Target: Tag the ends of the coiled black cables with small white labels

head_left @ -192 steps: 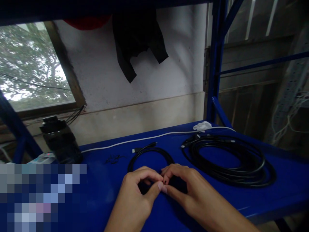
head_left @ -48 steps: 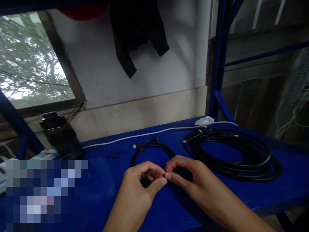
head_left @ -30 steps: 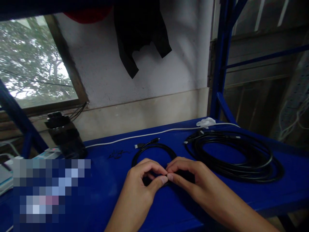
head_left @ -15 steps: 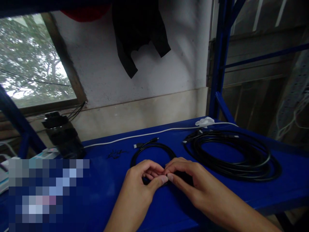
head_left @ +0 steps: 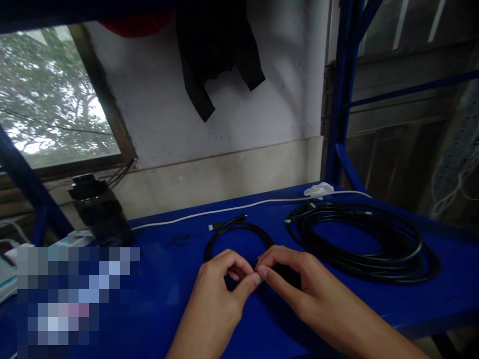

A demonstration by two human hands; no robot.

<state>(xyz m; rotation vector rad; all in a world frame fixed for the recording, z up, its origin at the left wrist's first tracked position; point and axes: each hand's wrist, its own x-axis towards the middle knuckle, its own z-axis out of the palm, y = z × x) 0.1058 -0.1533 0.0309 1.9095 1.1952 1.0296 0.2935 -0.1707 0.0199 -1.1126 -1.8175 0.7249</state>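
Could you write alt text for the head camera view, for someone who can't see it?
Two bare hands, left and right, meet at the fingertips over a small black cable coil on a blue tabletop. A larger black coil lies to the right; a dark bottle stands at left.

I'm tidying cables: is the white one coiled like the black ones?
No, the white cable runs uncoiled along the back of the table, while the small black cable and large black cable lie looped.
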